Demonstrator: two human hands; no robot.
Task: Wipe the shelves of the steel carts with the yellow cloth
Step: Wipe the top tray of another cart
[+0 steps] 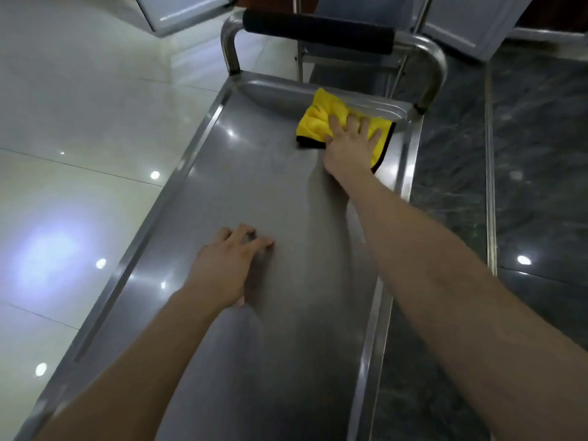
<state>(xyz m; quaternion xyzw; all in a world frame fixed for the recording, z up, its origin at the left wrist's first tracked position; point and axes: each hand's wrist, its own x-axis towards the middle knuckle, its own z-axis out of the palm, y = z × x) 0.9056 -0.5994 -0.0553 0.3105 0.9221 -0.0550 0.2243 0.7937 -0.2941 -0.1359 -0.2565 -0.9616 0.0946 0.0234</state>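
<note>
The top shelf of a steel cart [222, 192] stretches away from me, with a raised rim all round. A yellow cloth with a black edge [318, 117] lies at the shelf's far right corner. My right hand [350, 144] presses flat on the cloth, fingers spread and straight. My left hand [229, 262] rests on the bare steel in the middle of the shelf, with fingertips down and fingers slightly bent. It holds nothing.
The cart's handle with a black foam grip [318, 31] arches over the far end. Glossy white floor tiles [79, 106] lie to the left, dark marble floor [534, 138] to the right. Another steel cart [356, 55] stands beyond the handle.
</note>
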